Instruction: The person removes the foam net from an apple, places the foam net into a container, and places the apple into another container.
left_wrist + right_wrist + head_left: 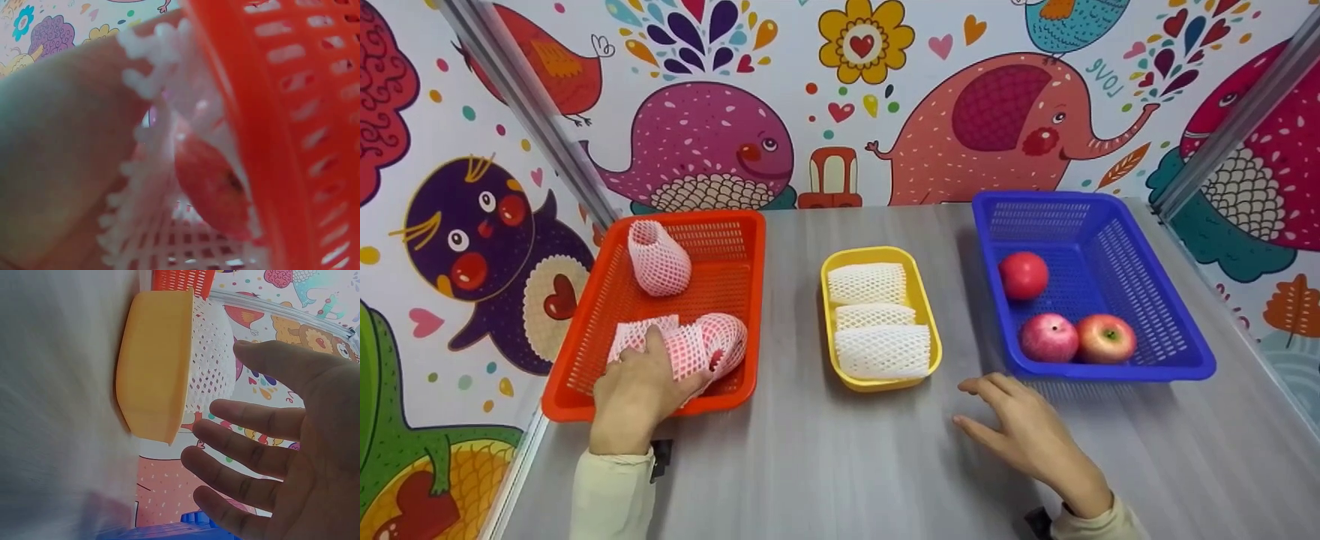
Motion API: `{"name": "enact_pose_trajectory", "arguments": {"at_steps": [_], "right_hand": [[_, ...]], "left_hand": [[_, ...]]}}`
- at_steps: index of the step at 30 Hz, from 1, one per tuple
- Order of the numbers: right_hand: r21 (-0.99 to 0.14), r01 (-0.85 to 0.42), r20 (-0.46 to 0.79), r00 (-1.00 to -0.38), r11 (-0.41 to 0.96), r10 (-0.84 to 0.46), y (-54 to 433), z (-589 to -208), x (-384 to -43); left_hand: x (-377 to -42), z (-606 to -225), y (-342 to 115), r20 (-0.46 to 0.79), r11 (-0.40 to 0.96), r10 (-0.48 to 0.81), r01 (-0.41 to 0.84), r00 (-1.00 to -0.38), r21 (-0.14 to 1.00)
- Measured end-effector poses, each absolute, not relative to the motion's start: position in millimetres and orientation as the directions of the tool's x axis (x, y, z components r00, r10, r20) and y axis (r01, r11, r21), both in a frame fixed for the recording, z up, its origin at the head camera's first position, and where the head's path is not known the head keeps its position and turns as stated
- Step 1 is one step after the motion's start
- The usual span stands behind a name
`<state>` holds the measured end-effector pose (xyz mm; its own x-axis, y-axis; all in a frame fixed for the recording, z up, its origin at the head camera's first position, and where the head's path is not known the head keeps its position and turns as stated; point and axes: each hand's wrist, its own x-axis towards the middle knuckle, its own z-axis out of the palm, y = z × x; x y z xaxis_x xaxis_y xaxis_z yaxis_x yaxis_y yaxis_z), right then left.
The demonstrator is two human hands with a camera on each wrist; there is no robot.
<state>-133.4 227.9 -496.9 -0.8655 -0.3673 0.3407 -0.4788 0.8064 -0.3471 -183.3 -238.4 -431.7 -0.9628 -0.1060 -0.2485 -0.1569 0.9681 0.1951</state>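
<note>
My left hand (pixel 639 386) reaches down into the near part of the red basket (pixel 757 300). Its thumb and fingers hold an apple in a pink foam net (pixel 724 341), and red skin shows through the mesh. Close up, the left wrist view shows the apple (pixel 208 183) inside the net, beside the hand. Another pink net (pixel 645 330) lies partly under the fingers. Over the table, my right hand (pixel 1027 427) holds nothing, fingers spread, between the yellow basket (pixel 877 386) and the blue basket (pixel 1170 369). White foam nets (pixel 883 352) fill the yellow basket.
Farther back in the red basket stands one more pink-netted fruit (pixel 660 259). Three bare apples sit in the blue basket, one at its left side (pixel 1024 275) and two at its near edge. Patterned walls with metal corner posts (pixel 1234 124) border the grey table (pixel 810 465).
</note>
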Motion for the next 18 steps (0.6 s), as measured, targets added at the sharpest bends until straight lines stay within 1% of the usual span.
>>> {"name": "enact_pose_trajectory", "arguments": {"at_steps": [5,10,14,18], "right_hand": [[-0.350,-0.493,0.358,-0.856,0.797,-0.372,228.6,-498.8,-132.9],[-0.359,-0.481,0.346,-0.865,0.800,-0.364,228.2,-498.0,-132.6],[-0.358,-0.470,0.334,-0.871,0.807,-0.360,227.6,-497.1,-133.0],[-0.357,-0.485,0.354,-0.861,0.798,-0.365,227.6,-497.2,-133.3]], "left_hand": [[-185.3,-434.4,-238.5,-0.226,0.966,-0.094,-0.144,-0.970,0.216],[-183.0,-430.2,-235.1,-0.132,0.967,-0.091,-0.120,-0.987,0.225],[-178.7,-418.7,-227.0,-0.005,0.974,-0.092,-0.091,-0.996,0.205],[-169.8,-408.4,-214.3,0.190,0.984,-0.057,-0.023,-0.980,0.179]]}}
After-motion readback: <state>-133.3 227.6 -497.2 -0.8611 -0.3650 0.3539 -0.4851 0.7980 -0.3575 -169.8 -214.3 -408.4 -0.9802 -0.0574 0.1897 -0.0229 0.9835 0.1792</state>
